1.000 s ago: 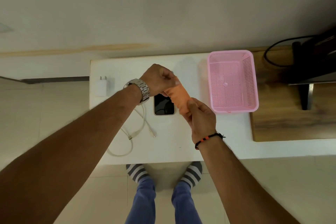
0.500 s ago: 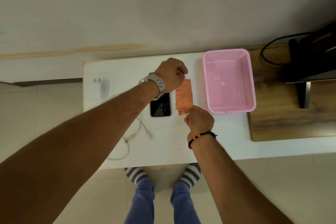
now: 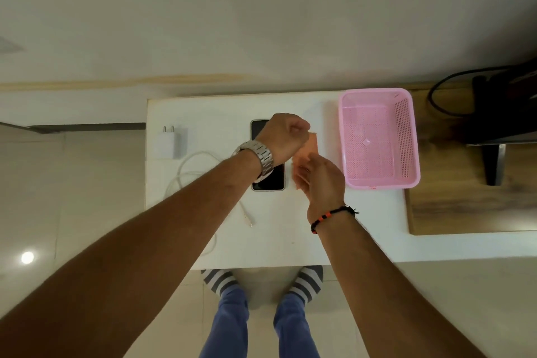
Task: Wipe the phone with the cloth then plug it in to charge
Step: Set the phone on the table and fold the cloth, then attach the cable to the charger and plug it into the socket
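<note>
A small orange cloth is stretched between my two hands just right of the phone. My left hand, with a metal watch on the wrist, pinches the cloth's far end. Its near end is held by my right hand, which wears a black and red bracelet. The phone lies flat on the white table, screen up and dark, partly hidden under my left wrist. A white charger plug rests at the table's left, and a white cable loops beside it, its connector lying loose.
A pink plastic basket stands empty on the table's right part. A wooden surface adjoins on the right, holding a dark device and a black cable. My feet in striped socks show below the table's near edge.
The cloth has been drawn out from a bunched wad into a flat strip. Both hands have shifted right of the phone, and the camera view has moved.
</note>
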`<state>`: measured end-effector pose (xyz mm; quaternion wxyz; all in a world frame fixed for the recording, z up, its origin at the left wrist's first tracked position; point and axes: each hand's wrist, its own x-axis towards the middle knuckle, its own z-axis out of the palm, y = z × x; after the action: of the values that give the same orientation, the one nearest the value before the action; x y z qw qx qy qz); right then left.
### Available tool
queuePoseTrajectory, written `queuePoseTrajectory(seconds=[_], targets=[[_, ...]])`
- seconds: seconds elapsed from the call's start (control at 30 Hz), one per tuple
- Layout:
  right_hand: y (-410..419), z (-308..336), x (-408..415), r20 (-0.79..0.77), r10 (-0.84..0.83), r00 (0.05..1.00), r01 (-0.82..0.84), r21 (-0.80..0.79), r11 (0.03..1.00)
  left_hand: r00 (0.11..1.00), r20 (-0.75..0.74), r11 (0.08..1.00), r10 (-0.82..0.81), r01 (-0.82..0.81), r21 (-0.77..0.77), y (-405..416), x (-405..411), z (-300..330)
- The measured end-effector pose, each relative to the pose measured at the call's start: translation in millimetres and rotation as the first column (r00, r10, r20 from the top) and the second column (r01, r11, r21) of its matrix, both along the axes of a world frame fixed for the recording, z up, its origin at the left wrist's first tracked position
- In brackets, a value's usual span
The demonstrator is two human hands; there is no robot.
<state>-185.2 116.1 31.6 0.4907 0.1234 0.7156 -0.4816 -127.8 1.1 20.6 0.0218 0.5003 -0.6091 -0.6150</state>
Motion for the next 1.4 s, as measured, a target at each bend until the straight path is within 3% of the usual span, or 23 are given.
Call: queuePoseTrajectory(seconds=[0.2, 0.57, 0.83, 0.93, 1.23, 1.4], targets=[[-33.8, 27.8, 33.1, 0.017, 0.015, 1.000, -0.013, -0.104, 0.994, 0.949, -0.138, 0.957, 0.284, -0.288, -0.013, -20.9, 74.6, 20.2], [-104.2, 23.9, 128.9, 0.013, 0.265, 0.964, -0.262, -0.120, 0.958, 0.820, -0.065, 0.813, 0.569, -0.573, -0.102, -77.7, 214.1, 15.0], [-137.7, 10.1, 173.2, -0.003, 0.409, 0.913, -0.408, -0.063, 0.911, 0.790, 0.056, 0.790, 0.610, -0.600, -0.126, -90.4, 267.8, -16.6], [-148.4, 8.0, 186.5, 0.061, 0.468, 0.882, -0.466, -0.038, 0.884, 0.794, 0.104, 0.799, 0.599, -0.585, -0.138, -90.0, 274.4, -27.3], [-158.6, -12.8, 195.1, -0.028, 0.500, 0.865, -0.499, 0.033, 0.866, 0.835, 0.148, 0.847, 0.531, -0.529, -0.052, -88.5, 268.6, -41.4], [-157.2, -10.6, 189.6, -0.083, 0.516, 0.853, -0.517, 0.008, 0.856, 0.837, 0.118, 0.834, 0.534, -0.544, 0.088, -90.9, 267.1, -33.4]])
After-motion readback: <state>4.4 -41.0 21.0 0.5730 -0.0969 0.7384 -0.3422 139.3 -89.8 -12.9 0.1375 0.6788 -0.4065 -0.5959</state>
